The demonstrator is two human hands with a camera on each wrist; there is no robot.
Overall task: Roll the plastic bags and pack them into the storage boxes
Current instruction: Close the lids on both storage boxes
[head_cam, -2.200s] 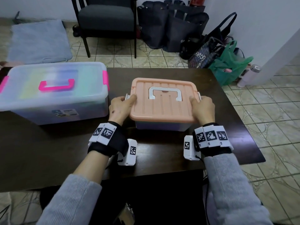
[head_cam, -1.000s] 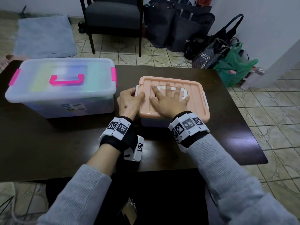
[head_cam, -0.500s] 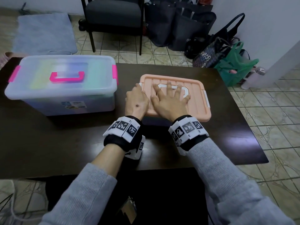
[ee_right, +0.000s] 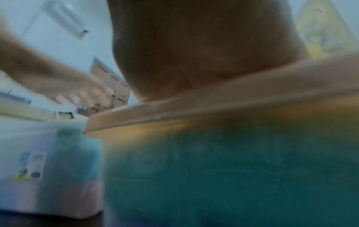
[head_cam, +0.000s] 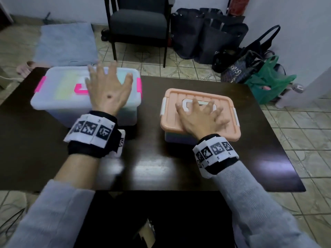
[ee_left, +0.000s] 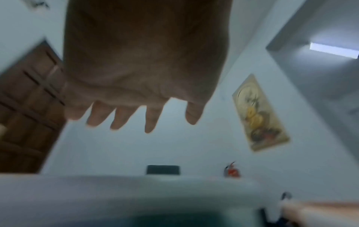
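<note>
Two closed storage boxes stand on the dark table [head_cam: 146, 165]. The small box has a peach lid [head_cam: 227, 127] with a white handle. My right hand [head_cam: 200, 117] lies flat on that lid, fingers spread over the handle. The larger translucent box [head_cam: 59, 90] at the left has a pink handle and pink latches; coloured bags show faintly through it. My left hand [head_cam: 109, 86] hovers over this box with fingers spread, holding nothing. In the left wrist view the left hand [ee_left: 136, 116] hangs open above the box's pale lid [ee_left: 116, 192]. The right wrist view is blurred, showing the peach lid's edge [ee_right: 213, 107].
Beyond the table a dark chair [head_cam: 138, 25] stands on the tiled floor, with a grey mat [head_cam: 66, 42] to its left. Black tote bags [head_cam: 206, 34] and a green plastic bag [head_cam: 268, 81] lean against the wall at the back right.
My left hand has left the peach lid's left edge and swung up and left over the translucent box. My right hand stays pressed flat on the peach lid.
</note>
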